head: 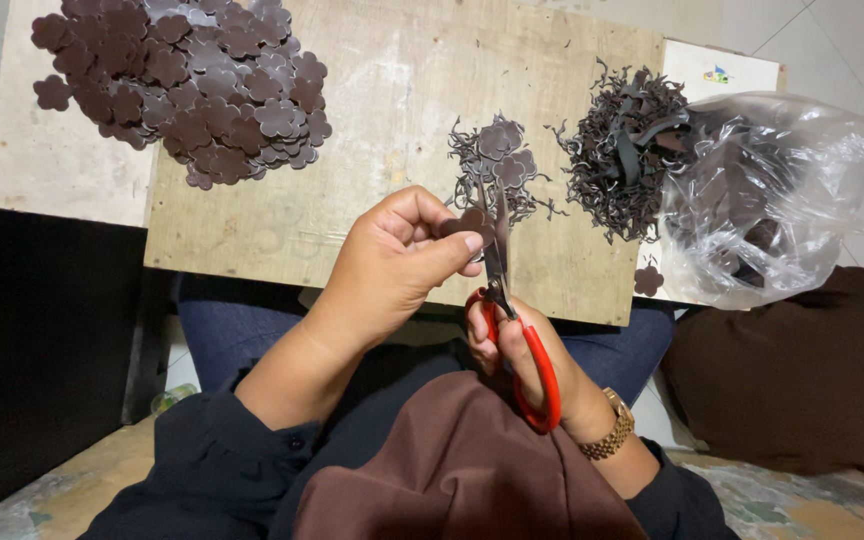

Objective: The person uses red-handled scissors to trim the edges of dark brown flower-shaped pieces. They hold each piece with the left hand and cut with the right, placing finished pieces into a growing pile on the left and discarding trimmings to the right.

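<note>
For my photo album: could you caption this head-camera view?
Left hand holds a brown flower-shaped cutout while the right hand trims it with red-handled scissors.

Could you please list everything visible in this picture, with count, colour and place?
flower-shaped cutouts: large pile, dark brown, board's far left
small cutout pile: a few, dark brown, board centre
trimmed scraps: tangled heap, dark brown, board's right
plastic bag: one, clear, far right, partly over the scraps
wooden board: one, pale, across the lap
scissors: one pair, red handles, right hand
gold wristwatch: one, right wrist
left hand: pinching a brown cutout
right hand: gripping the scissors
</note>
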